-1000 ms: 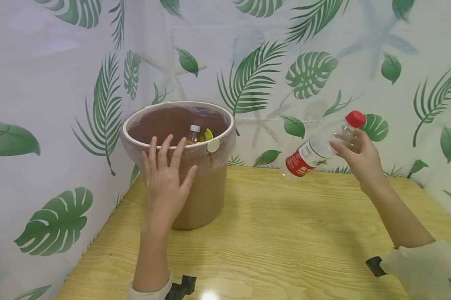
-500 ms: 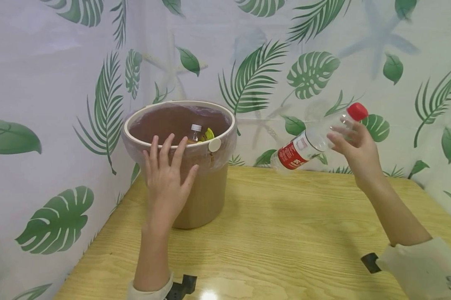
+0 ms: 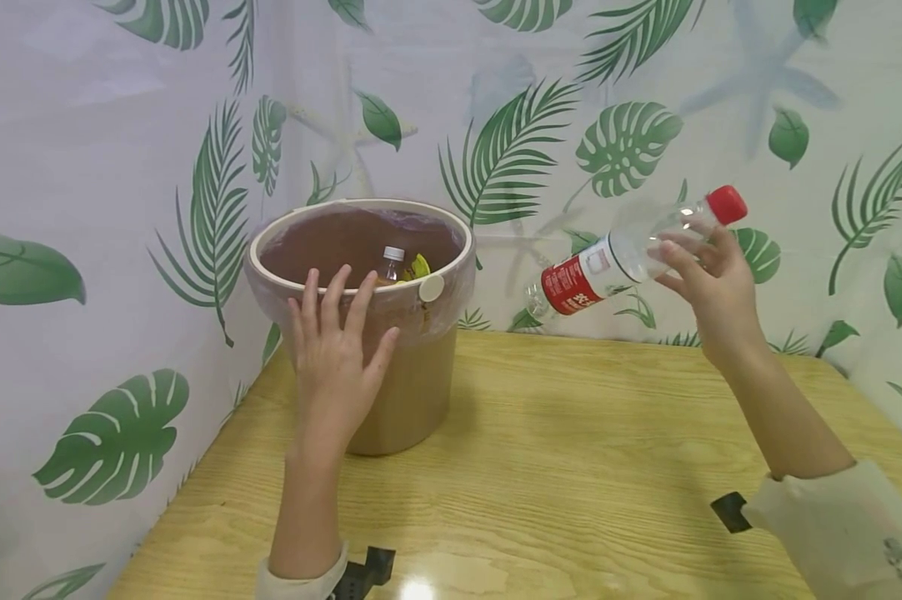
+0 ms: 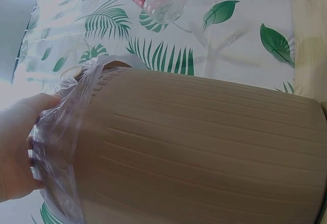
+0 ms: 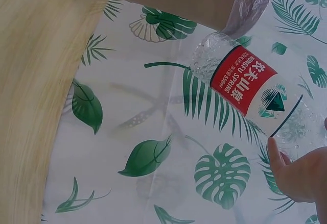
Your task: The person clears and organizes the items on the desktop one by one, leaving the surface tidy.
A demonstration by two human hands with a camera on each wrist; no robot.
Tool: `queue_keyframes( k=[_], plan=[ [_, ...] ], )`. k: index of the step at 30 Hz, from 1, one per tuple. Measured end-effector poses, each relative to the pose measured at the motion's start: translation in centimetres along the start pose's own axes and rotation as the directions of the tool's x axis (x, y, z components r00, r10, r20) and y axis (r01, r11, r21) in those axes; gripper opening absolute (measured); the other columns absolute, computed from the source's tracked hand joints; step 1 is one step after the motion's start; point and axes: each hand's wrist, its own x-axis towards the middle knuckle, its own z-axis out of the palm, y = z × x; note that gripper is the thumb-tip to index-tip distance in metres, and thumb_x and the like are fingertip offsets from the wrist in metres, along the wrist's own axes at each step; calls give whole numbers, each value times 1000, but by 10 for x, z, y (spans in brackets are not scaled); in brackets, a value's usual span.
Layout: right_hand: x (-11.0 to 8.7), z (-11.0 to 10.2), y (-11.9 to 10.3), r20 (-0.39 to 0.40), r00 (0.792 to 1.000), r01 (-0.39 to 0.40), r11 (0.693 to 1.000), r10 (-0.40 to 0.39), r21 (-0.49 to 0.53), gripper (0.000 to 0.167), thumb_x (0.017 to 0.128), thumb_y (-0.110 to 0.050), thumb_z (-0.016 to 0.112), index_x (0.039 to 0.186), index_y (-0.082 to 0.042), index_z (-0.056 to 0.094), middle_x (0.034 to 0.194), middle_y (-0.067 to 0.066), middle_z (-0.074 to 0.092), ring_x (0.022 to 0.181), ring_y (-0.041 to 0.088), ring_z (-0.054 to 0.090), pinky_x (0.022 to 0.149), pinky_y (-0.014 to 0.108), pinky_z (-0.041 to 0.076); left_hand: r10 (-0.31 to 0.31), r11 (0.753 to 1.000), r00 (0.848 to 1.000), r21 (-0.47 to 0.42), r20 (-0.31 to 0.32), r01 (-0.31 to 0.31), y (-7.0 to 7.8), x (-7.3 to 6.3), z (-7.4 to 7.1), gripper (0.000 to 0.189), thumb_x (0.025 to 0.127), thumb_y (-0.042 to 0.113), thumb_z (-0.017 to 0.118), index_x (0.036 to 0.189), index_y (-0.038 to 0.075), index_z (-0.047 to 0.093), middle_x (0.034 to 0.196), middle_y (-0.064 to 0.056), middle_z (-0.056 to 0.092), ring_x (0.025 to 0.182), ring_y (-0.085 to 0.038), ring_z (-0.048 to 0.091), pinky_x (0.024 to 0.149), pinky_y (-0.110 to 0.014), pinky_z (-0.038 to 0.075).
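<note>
My right hand (image 3: pixel 721 287) grips a clear plastic water bottle (image 3: pixel 571 283) near its red cap, above the table's right half. The bottle tilts, cap up to the right, base toward the bin; its red and white label (image 5: pixel 245 78) shows in the right wrist view. A brown trash bin (image 3: pixel 413 392) with a cream rim and a clear plastic liner (image 4: pixel 56 147) stands at the left. Against its near side, fingers spread and straight, my left hand (image 3: pixel 334 358) rests by the rim. Inside the bin are a bottle with a white cap (image 3: pixel 393 254) and a yellow wrapper (image 3: pixel 419 267).
The bin stands on a wood-grain table (image 3: pixel 571 483). A white leaf-patterned sheet (image 3: pixel 526 50) hangs behind the table and along its left and right sides.
My right hand has raised the bottle slightly and turned it closer to level, so its base swings up and left toward the bin. My left hand stays on the bin.
</note>
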Motion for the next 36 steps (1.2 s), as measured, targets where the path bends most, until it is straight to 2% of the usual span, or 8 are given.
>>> queue_keyframes(
  k=[6, 19, 30, 36],
  plan=[
    [2, 9, -5, -12, 1000, 9, 995, -8, 100, 46, 89, -11, 60, 130, -9, 38, 125, 13, 46, 110, 24, 52, 80, 24, 49, -4, 1000, 1000, 8, 8, 4, 0, 0, 0, 57, 88, 30, 61, 138, 15, 39, 143, -11, 27, 137, -28, 3, 108, -49, -2],
    [8, 33, -19, -45, 998, 45, 971, -35, 234, 45, 89, -12, 59, 129, -11, 38, 133, 13, 41, 120, 30, 44, 83, 29, 48, -4, 1000, 1000, 8, 8, 4, 0, 0, 0, 57, 88, 30, 61, 138, 15, 40, 143, -10, 27, 137, -29, 4, 108, -49, -2],
    [18, 51, -25, -65, 998, 38, 926, -14, 376, 43, 87, -13, 61, 123, -9, 38, 126, 14, 44, 110, 29, 53, 83, 33, 49, 0, 1000, 1000, 6, 7, 0, 1, 0, -1, 57, 88, 29, 61, 138, 14, 40, 143, -11, 28, 137, -28, 4, 108, -49, -1],
    [22, 64, -23, -61, 998, 9, 917, 17, 399, 47, 87, -16, 62, 126, -10, 37, 128, 12, 43, 111, 29, 51, 84, 34, 49, 1, 1000, 1000, 3, 2, -1, 0, 0, -1, 57, 87, 29, 62, 137, 14, 40, 142, -12, 28, 137, -29, 4, 108, -49, -1]
  ],
)
